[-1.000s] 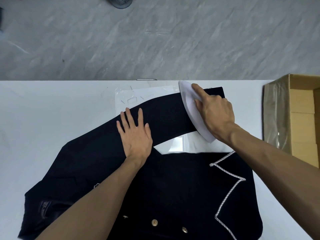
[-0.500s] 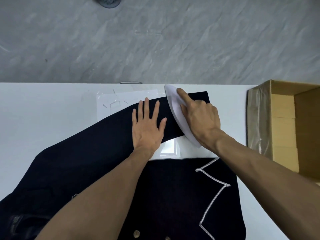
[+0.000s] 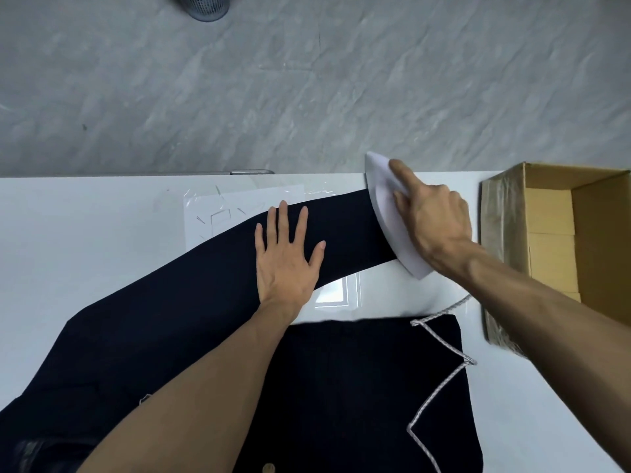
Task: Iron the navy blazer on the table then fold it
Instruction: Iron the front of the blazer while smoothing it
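The navy blazer [image 3: 348, 377] lies spread on the white table [image 3: 68, 233], its white-corded lapel at the right. One sleeve [image 3: 345, 230] stretches up and right toward the far edge. My left hand [image 3: 286, 257] presses flat on the middle of that sleeve, fingers straight and spread. My right hand [image 3: 430, 223] grips a white iron-shaped piece [image 3: 386, 213], index finger laid along its top. The piece covers the sleeve's cuff end, its tip reaching past the table's far edge.
An open cardboard box [image 3: 560, 247] stands at the table's right edge, close to my right hand. A clear plastic sheet with marks [image 3: 225, 209] lies under the sleeve. Grey floor lies beyond the table, with a mesh bin [image 3: 205, 6] at the top.
The iron piece has slid outward along the sleeve to the cuff end near the far edge. My left hand has stayed pressed flat on the sleeve, now farther behind the iron.
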